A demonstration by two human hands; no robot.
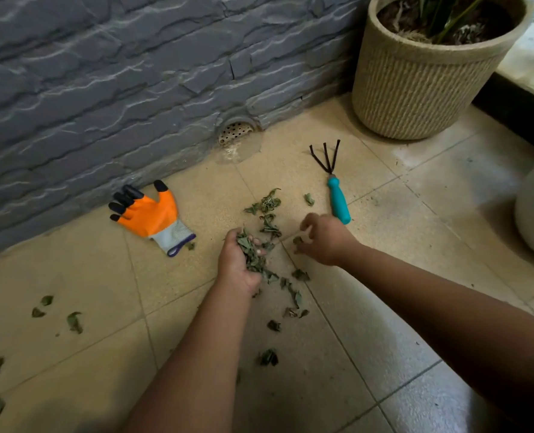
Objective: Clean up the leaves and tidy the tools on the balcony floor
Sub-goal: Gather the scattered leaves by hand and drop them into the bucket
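Your balcony floor [384, 307] and what lies on it

You have beige tiles running up to a grey stone wall, with a round drain grate [235, 132] at its foot. An orange and black glove [148, 214] lies flat near the wall. A teal-handled hand rake [334, 185] lies well to the glove's right, tines pointing at the wall. Dry leaves [269, 214] are scattered between and nearer you, more at far left. A ribbed plant pot [415, 89] stands in the corner.
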